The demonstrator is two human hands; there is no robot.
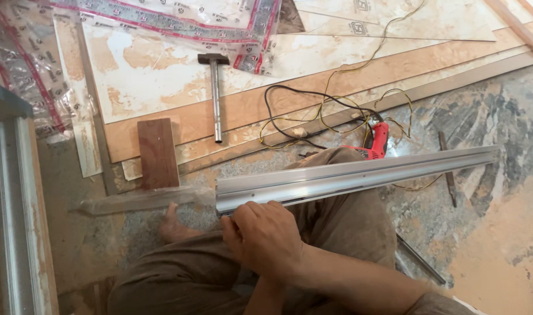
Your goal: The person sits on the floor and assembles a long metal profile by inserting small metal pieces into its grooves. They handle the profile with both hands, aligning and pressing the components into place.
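Seen from the head camera, a long aluminium channel [348, 178], smooth, ridged and dully shining, lies across the seated person's knee, its left end in clear plastic wrap [141, 200]. The right hand [265, 236] curls over the channel's near edge at that end; the left hand is hidden under it, so its grip cannot be told. Beyond, on marbled laminate sheets [161, 70], lies a steel-handled hammer [216, 93], a brown wooden block [158, 153] and a red power drill [376, 143] with tangled wires.

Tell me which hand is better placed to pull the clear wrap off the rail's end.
Probably the right. The right hand grips the aluminium rail at the end where the clear wrap begins; the left hand is hidden beneath it.
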